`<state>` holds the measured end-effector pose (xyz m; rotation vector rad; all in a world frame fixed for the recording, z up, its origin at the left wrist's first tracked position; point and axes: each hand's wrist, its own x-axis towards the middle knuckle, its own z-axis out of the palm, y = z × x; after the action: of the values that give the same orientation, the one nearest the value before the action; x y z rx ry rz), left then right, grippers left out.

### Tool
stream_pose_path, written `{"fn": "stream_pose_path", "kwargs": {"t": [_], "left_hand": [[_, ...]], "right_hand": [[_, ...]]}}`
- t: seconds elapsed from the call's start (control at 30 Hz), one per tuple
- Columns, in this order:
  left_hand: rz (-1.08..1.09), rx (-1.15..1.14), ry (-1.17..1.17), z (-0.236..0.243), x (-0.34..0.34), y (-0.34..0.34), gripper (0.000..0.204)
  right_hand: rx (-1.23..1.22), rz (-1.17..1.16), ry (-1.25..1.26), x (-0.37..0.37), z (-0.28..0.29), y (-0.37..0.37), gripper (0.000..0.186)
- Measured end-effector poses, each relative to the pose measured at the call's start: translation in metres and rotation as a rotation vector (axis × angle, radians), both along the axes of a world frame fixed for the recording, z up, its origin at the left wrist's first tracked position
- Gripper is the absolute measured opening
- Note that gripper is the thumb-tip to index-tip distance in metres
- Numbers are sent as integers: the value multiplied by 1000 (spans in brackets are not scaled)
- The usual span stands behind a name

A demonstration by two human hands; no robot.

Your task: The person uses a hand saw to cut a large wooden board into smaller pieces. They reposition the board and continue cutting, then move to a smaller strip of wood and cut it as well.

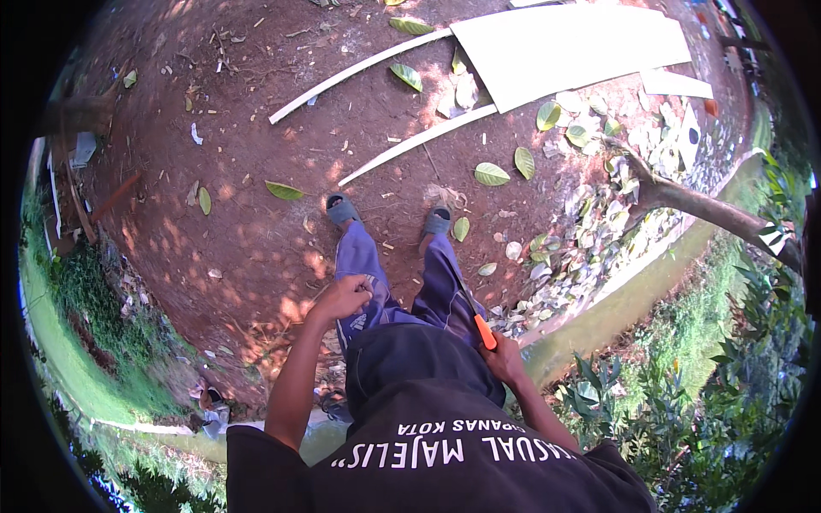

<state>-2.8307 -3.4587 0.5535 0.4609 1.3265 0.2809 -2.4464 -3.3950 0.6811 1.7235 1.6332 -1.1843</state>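
Note:
My left hand (344, 297) is curled in front of my left thigh, with nothing visible in it. At my right thigh my right hand (502, 355) grips a tool (484, 331) by its orange handle; its long, narrow dark blade angles upward beside my trouser leg. Beyond my sandalled feet lies a large white board (571, 56) on the dirt. A long white strip (359, 72) reaches leftward from it, and a shorter white strip (417, 144) slants down toward my feet.
The brown dirt ground (231, 256) carries scattered leaves (492, 173). At the right are a slanting tree trunk (718, 214), a dry leaf pile (581, 256) and greenish water (624, 299) along an edge. Grassy vegetation (120, 368) lines the left, with debris (83, 150) higher up.

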Motion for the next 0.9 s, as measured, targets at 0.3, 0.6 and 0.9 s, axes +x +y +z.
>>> {"fn": "stream_pose_path", "kwargs": {"t": [0.3,0.6,0.9], "left_hand": [[412,68,204,-256,-5,100,38],[26,302,328,-538,-61,266,61],[3,43,-145,-609,-58,288,47]], "right_hand": [[453,-53,224,81,-225,102,20],[669,-151,-44,95,-609,174,40],[719,-343,313,21,-775,148,60]]}}
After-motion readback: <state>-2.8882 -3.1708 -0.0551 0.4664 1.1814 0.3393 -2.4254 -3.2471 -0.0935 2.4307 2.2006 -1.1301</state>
